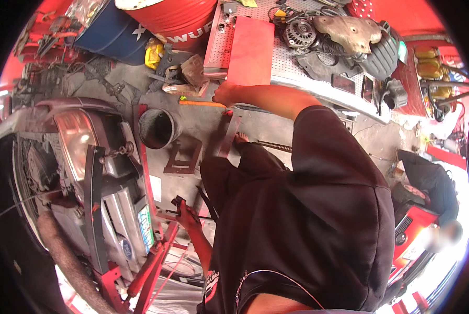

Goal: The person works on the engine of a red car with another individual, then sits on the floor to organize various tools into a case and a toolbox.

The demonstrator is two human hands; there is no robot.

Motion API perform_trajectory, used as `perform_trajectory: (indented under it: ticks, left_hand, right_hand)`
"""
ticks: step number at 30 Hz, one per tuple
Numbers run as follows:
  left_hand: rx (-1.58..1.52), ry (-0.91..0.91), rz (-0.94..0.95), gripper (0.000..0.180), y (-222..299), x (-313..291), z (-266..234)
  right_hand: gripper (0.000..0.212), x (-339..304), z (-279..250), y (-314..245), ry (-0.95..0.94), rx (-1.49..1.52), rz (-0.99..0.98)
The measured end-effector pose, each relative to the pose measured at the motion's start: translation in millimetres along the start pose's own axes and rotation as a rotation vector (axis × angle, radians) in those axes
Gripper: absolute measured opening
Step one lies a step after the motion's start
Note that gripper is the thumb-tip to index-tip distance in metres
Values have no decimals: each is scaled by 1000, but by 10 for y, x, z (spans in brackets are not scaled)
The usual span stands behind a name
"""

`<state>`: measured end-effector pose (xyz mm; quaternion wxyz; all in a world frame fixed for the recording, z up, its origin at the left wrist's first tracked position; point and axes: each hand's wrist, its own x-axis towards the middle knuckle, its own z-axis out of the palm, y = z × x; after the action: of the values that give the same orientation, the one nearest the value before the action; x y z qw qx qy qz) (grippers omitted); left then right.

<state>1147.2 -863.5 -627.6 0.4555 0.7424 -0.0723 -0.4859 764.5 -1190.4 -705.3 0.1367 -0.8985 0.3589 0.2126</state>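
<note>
My right hand (224, 94) is stretched out to the front edge of a metal workbench (307, 83), beside a red flat panel (251, 49) lying on it. Its fingers are curled in; what they hold, if anything, is hidden. Just left of them is a thin orange bar (203, 103) with a green tip. Low beside my body, my left hand (189, 215) is closed round a dark metal part (178, 202), and a thin rod shows by the fingers. The exact kind of part is too small to tell.
A car front (122, 209) and a red hoist frame (150, 261) stand at left, where another person's arm (72, 261) reaches in. A black bucket (158, 129), a metal frame (184, 155) and drums (166, 21) are on the floor. An alternator (300, 33) lies on the bench. Another person (428, 178) is at right.
</note>
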Motion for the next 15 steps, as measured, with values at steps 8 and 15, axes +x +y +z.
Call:
perform_trajectory:
  ticks: [8,15]
  left_hand:
    - [-36,-171,129,16,715,191,744]
    - [51,-306,145,20,1042,390,1327]
  right_hand:
    - [27,-1282,-76,61,176,159,61]
    - [29,-2285,-5,-26,382,162,272]
